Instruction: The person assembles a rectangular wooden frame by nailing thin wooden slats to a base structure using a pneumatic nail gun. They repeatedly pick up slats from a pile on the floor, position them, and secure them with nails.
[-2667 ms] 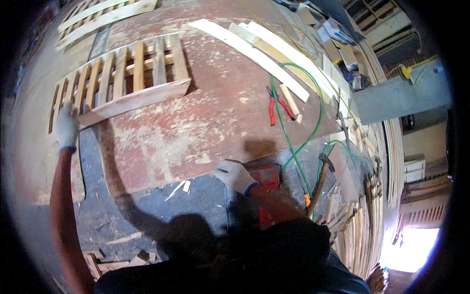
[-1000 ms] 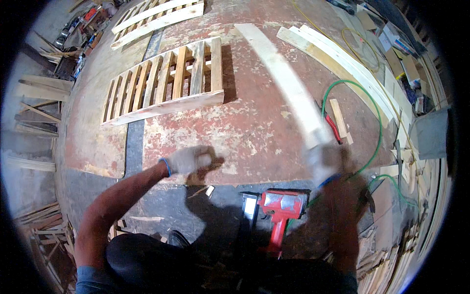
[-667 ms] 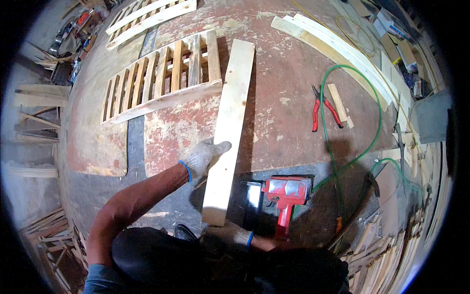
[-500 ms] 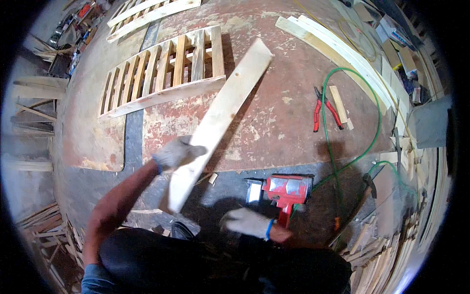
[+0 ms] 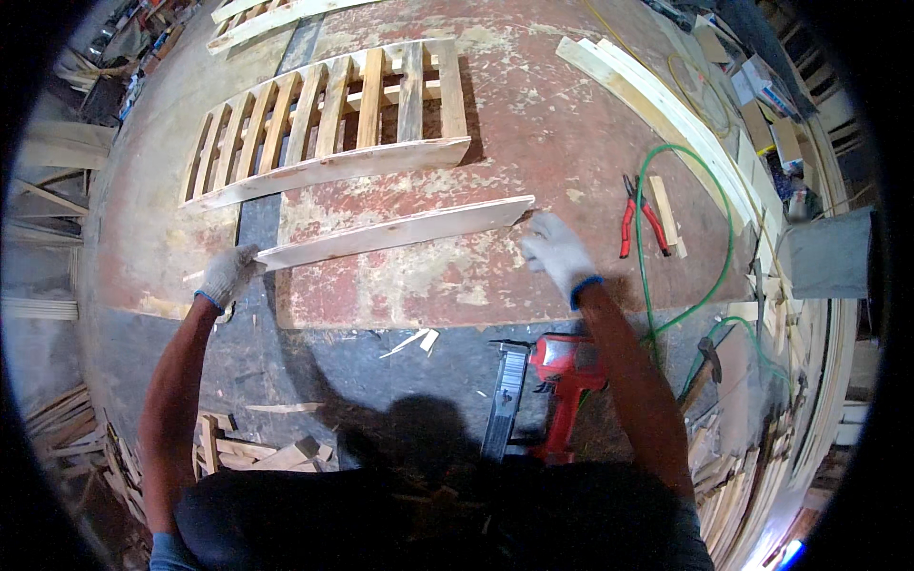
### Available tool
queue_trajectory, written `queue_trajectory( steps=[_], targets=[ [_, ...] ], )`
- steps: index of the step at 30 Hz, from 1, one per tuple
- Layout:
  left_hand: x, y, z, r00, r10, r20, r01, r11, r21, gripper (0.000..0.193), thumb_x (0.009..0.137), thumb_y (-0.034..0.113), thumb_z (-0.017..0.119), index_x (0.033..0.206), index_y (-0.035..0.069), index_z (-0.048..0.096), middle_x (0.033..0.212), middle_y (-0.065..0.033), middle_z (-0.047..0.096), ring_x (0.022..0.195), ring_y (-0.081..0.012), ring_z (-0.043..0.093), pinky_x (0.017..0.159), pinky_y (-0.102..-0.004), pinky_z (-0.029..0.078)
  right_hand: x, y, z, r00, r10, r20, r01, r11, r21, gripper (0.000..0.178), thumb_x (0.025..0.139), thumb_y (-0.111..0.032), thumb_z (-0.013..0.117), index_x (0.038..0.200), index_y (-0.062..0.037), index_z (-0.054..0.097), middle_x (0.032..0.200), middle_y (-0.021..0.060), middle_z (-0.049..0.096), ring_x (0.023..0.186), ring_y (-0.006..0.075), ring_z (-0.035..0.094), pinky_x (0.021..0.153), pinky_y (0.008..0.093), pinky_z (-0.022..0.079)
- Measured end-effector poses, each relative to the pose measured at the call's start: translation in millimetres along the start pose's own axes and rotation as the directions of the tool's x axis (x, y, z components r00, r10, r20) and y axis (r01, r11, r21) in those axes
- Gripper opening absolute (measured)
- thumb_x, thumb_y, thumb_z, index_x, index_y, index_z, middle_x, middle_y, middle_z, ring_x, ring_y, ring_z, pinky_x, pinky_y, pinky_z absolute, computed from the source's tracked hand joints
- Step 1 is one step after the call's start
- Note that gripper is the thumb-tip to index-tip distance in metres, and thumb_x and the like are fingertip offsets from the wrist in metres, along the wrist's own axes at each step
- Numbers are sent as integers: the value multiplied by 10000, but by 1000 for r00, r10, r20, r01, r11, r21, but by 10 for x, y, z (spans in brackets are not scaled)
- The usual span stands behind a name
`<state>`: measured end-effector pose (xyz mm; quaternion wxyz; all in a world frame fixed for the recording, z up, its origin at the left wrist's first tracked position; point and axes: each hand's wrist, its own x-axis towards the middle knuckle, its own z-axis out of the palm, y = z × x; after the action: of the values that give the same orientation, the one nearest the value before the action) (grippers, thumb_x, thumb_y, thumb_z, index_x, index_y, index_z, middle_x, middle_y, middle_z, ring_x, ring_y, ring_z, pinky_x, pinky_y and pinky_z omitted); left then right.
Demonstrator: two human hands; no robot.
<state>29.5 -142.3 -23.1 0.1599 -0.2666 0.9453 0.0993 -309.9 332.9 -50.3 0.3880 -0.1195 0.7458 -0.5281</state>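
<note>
A worn workshop floor, its red-brown panels flaking to pale patches, spreads beneath a person working with two gloved hands; dark grey ground fronts the panels. A slatted wooden pallet lies beyond, with a second pallet partly visible at the top. Long pale planks stretch along the right, stacked timber fills the lower right corner, and wood scraps lie heaped at lower left.

Between the hands, a single board runs crosswise on edge, just nearer the person than the pallet; whether it touches the floor cannot be told. The left hand grips its left end. The right hand, fingers partly curled, is just beside the right end; whether it makes contact is unclear.

At upper right, cardboard boxes sit amid clutter, their contents too small to identify. A red nail gun, a hammer and red-handled pliers lie nearer the right arm.
</note>
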Motion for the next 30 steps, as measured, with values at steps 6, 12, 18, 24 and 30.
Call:
queue_trajectory(
  steps=[6,12,18,24,30],
  targets=[
    [260,-176,67,989,-2,-145,8,999,40,205,872,266,699,955,83,666,890,-195,699,887,-418,685,739,-500,523,573,-188,305,999,-32,-3,32,999,7,335,930,-159,615,1213,17,591,1002,77,656,812,144,625,709,288,548],
    [606,-411,-81,927,-16,-376,33,999,40,181,880,218,677,1000,83,670,966,-201,701,944,-414,676,809,-511,516,1237,-250,596,988,-130,83,135,989,-65,232,928,-84,608,1128,31,626,936,36,631,795,103,587,711,238,513],
    [691,399,-107,804,164,-572,-52,977,209,543,826,204,747,1322,104,551,1323,-157,596,1212,-372,570,1015,-482,451,1572,-178,713,983,-174,-62,180,979,97,280,920,-154,637,1137,22,645,934,71,687,788,144,625,683,300,535],
    [929,872,-207,899,215,-381,-78,936,344,870,836,239,779,1553,70,316,1494,-187,447,1384,-355,423,1163,-474,334,1423,-436,735,991,-134,-25,136,977,162,295,915,-130,647,1165,24,619,962,73,673,829,160,636,692,312,552],
    [1149,969,-222,854,284,-436,-147,936,321,739,806,142,768,1459,89,427,1241,-149,587,1208,-347,540,1066,-471,409,1859,-573,271,883,-469,-4,448,845,-292,469,977,-394,543,1064,52,661,910,164,685,817,252,697,697,358,576]
  ],
)
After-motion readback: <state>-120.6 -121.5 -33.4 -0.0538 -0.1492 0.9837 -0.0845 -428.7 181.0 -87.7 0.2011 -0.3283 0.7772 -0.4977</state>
